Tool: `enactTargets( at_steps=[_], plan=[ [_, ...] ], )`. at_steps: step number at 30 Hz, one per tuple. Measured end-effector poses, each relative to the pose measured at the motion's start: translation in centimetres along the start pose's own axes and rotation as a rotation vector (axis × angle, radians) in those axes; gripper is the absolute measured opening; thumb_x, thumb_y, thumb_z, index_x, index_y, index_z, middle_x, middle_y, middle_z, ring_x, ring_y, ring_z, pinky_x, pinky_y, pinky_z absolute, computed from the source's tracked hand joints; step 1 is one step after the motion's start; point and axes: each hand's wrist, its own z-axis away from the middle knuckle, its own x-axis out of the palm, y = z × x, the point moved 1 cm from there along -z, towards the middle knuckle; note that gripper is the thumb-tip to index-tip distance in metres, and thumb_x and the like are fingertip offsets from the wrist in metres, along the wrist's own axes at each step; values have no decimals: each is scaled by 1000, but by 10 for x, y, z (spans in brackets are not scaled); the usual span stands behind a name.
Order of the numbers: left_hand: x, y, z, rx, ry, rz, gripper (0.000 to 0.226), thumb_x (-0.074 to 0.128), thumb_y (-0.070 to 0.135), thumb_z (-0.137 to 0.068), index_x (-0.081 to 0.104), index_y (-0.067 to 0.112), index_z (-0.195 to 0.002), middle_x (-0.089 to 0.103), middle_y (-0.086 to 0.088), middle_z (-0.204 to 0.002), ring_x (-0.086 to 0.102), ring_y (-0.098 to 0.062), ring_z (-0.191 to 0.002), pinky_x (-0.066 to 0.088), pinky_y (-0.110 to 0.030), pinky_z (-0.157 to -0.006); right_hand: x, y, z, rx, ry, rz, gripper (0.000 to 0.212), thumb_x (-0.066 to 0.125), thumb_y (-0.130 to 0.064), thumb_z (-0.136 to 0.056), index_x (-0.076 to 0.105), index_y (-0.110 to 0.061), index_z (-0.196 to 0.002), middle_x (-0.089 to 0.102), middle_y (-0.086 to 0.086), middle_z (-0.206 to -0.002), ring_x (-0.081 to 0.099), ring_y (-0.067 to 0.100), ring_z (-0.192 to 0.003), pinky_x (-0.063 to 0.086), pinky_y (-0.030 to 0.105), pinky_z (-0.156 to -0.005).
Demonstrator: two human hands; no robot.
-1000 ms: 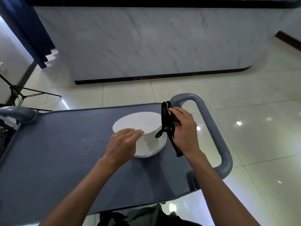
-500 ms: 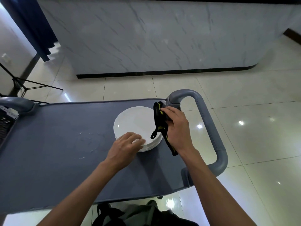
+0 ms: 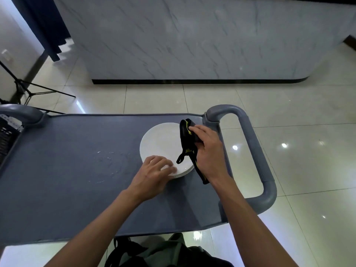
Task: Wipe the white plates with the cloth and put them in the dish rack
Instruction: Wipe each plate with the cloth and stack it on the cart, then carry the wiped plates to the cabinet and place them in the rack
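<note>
Early stage, I judge. Left hand (image 3: 154, 173) fingers press the stacked white plates (image 3: 161, 145); right hand (image 3: 207, 151) grasps the cloth (image 3: 185, 140). Dish rack (image 3: 7, 132) at cart's far left, contents unseen.

**Layout of the cart top and its surroundings**

The stack of plates (image 3: 161, 143) rests on the cart top (image 3: 77, 170), in its right half, nearer the far edge than the near edge. The left hand (image 3: 152, 176) lies at the stack's near edge, fingertips on the rim. The right hand (image 3: 208, 153) is at the stack's right side and holds the cloth (image 3: 187, 143), which overlaps the right rim of the top plate. The cart handle (image 3: 256, 151) loops out beyond the right edge. The dish rack (image 3: 7, 137) sits at the far left corner, partly out of frame. The counter (image 3: 192, 39) stands on the floor behind the cart; a tripod (image 3: 28, 89) stands at far left.
</note>
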Motion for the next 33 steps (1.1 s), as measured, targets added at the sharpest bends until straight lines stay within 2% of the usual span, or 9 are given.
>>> enactTargets(
  at_steps=[3, 7, 10, 12, 15, 19, 22, 25, 33],
  plan=[
    [-9, 0, 5, -86, 77, 72, 18, 70, 17, -90, 75, 15, -107, 70, -1, -110, 65, -26, -102, 48, -40, -90, 11, -10, -1, 1, -24, -14, 40, 53, 6, -95, 63, -9, -130, 60, 4, -130, 50, 20, -122, 44, 30, -105],
    [-39, -10, 12, -462, 324, 339, 21, 72, 18, -90, 76, 10, -109, 72, 1, -109, 66, -16, -102, 52, -38, -89, 38, -33, -4, -41, -40, -64, 40, 56, 8, -91, 66, -7, -127, 62, 6, -130, 54, 24, -122, 44, 36, -106],
    [-65, -25, 18, -651, 376, 566, 26, 71, 18, -92, 72, 14, -118, 72, 6, -114, 68, -7, -103, 55, -28, -87, 66, -58, -6, -54, -81, -94, 42, 59, 7, -88, 66, -10, -125, 64, 5, -129, 54, 23, -122, 39, 28, -108],
    [-79, -36, 25, -728, 401, 787, 32, 68, 16, -95, 66, 13, -127, 73, 4, -113, 70, -10, -102, 57, -24, -81, 86, -76, -7, -63, -115, -117, 43, 59, 4, -86, 66, -14, -125, 64, 1, -128, 54, 18, -120, 38, 22, -106],
    [-93, -52, 38, -779, 456, 999, 35, 66, 12, -94, 64, 17, -129, 75, 1, -111, 72, -17, -100, 57, -23, -75, 117, -101, -8, -65, -178, -167, 43, 56, 0, -86, 65, -19, -124, 63, -4, -128, 54, 13, -117, 41, 25, -104],
    [-110, -84, 70, -864, 464, 1062, 34, 65, 3, -94, 64, 15, -126, 74, -3, -112, 72, -23, -101, 59, -28, -74, 171, -134, -6, -42, -305, -203, 45, 55, 3, -86, 66, -18, -125, 62, -4, -130, 54, 15, -119, 41, 28, -106],
    [-114, -110, 95, -973, 458, 1063, 32, 64, -3, -93, 65, 13, -122, 74, -9, -104, 72, -29, -94, 61, -45, -72, 210, -147, -4, -14, -382, -146, 49, 55, 9, -83, 67, -13, -125, 62, 2, -130, 53, 18, -120, 35, 17, -106],
    [-110, -133, 114, -1096, 407, 1056, 35, 62, -6, -92, 68, 19, -116, 75, -4, -99, 71, -25, -88, 60, -44, -74, 242, -152, -2, 3, -445, -94, 48, 54, 10, -84, 66, -8, -127, 63, 6, -128, 54, 22, -116, 30, 7, -99],
    [-92, -182, 141, -1264, 277, 983, 31, 61, -2, -93, 70, 26, -104, 76, 7, -99, 71, -12, -92, 56, -28, -82, 301, -149, 4, 95, -527, 15, 45, 51, 10, -86, 64, -4, -127, 63, 11, -124, 56, 32, -111, 44, 37, -100]
  ],
)
